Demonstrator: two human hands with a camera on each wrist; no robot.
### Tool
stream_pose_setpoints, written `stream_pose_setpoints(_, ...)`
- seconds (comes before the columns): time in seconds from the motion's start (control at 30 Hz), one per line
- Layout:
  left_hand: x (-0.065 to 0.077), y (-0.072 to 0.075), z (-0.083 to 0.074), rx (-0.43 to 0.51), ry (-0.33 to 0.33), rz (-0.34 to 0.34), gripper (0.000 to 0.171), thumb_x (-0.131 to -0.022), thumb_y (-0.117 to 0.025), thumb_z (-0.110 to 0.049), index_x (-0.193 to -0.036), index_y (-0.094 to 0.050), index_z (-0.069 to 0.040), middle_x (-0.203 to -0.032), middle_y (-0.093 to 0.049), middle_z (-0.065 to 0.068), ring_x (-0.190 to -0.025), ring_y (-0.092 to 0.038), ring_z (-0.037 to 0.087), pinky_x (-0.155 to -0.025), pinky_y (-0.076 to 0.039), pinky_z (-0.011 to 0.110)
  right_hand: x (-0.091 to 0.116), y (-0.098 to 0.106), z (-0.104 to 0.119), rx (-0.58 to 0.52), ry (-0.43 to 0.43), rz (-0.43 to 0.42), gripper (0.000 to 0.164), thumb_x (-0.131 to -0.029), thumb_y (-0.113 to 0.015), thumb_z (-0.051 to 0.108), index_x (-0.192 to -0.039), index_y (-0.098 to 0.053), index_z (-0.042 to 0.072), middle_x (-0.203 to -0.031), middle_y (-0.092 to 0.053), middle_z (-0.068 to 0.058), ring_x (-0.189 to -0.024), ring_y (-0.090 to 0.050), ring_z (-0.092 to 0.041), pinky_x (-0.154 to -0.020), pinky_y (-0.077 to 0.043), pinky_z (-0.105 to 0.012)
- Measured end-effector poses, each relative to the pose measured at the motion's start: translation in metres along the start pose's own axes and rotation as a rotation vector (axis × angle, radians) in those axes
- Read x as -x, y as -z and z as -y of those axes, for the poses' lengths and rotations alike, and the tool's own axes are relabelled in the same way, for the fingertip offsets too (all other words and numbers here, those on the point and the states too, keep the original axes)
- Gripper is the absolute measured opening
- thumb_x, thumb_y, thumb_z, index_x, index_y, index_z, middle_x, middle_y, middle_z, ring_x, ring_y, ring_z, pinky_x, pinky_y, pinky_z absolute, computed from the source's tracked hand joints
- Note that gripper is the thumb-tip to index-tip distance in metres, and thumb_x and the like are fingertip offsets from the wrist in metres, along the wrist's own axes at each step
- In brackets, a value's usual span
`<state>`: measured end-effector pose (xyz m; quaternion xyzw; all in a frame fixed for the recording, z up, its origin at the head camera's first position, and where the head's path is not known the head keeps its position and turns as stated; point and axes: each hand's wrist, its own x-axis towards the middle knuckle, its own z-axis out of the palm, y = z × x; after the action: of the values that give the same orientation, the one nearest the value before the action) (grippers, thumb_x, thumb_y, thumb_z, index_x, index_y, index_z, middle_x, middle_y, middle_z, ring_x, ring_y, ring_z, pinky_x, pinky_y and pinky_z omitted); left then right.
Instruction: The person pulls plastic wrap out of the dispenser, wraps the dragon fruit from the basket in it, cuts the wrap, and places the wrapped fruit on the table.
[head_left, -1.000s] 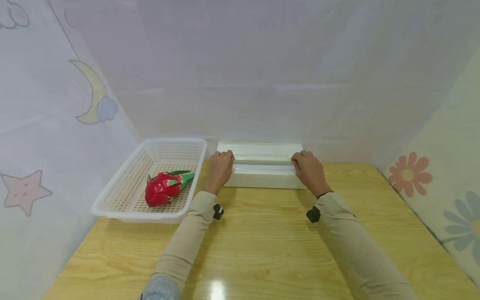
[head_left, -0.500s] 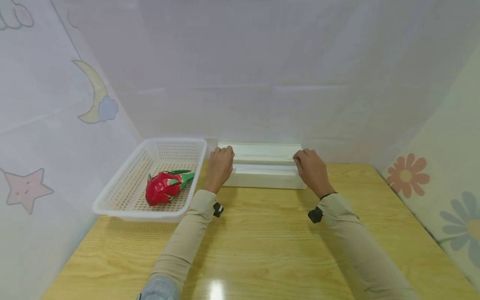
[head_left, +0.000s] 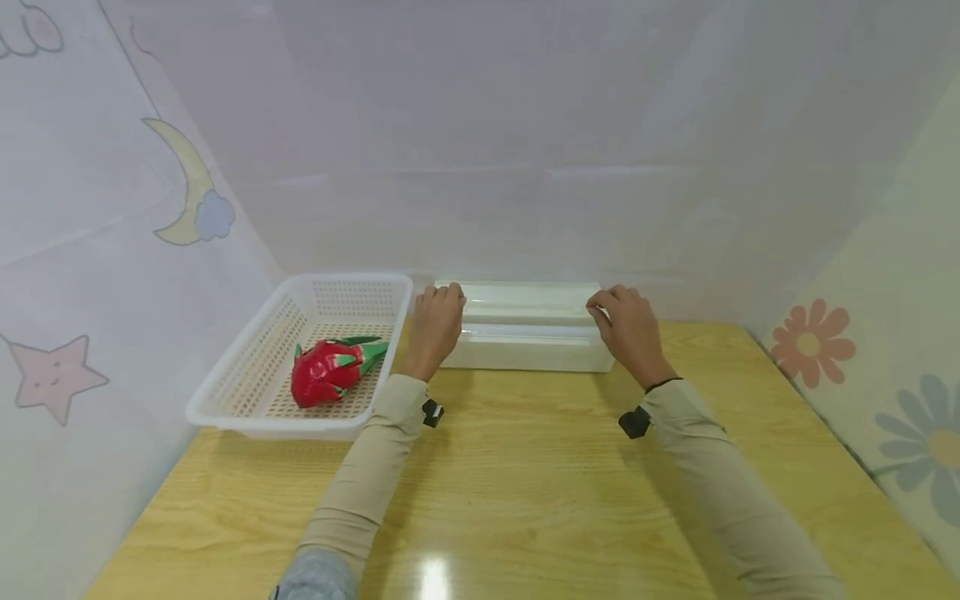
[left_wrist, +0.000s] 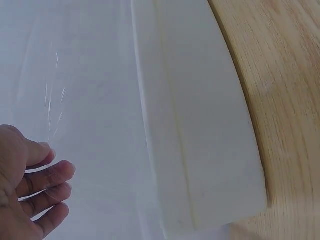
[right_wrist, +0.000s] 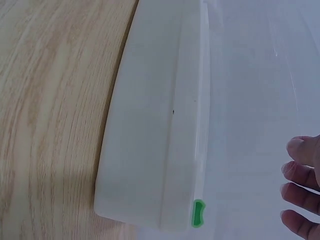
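Observation:
A long white cling film dispenser lies on the table against the back wall, its lid raised behind. Clear cling film stretches between my hands above it, with fine creases running from the thumbs. At the dispenser's left end my left hand pinches one corner of the film between thumb and fingers. My right hand pinches the opposite corner past the right end. In the right wrist view a small green piece sits at the dispenser's end, and the film passes beside it.
Left of the dispenser stands a white plastic basket with a red and green dragon fruit in it. A wood-grain table carries everything. Printed sheets hang as walls close behind and on both sides.
Both hands have risen slightly and moved a little away from the body with the cling film. The right hand has also shifted outward to the right. The basket stays in place.

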<state>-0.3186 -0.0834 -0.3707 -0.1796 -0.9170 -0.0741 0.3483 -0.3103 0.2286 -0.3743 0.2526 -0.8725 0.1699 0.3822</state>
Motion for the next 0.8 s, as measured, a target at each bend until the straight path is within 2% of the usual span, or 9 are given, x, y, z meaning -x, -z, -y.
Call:
stream_pose_setpoints(0.3,0.0,0.004,0.002,0.027,-0.001,-0.021,0.018,-0.104,-0.054,-0.017,-0.1,-0.064,-0.003,-0.088,-0.07,0.011,-0.08,-0.057,0.029,-0.071,-0.048,0.041,-0.003,0.005,-0.001,0.027,0.008,-0.008,0.007,-0.088,-0.073,0.002,-0.095,-0.071,0.002,-0.083,-0.063,-0.016,-0.076,-0.052,-0.036,-0.069,-0.041,-0.051)
stream_pose_setpoints(0.8,-0.001,0.017,0.0,0.051,-0.008,-0.047,0.016,-0.103,-0.056,-0.015,-0.1,-0.065,-0.002,-0.089,-0.071,0.012,-0.082,-0.059,0.03,-0.072,-0.049,0.04,-0.006,0.015,0.003,-0.005,0.038,-0.032,0.006,-0.089,-0.072,0.0,-0.095,-0.07,0.0,-0.085,-0.064,-0.015,-0.078,-0.054,-0.033,-0.07,-0.048,-0.046)
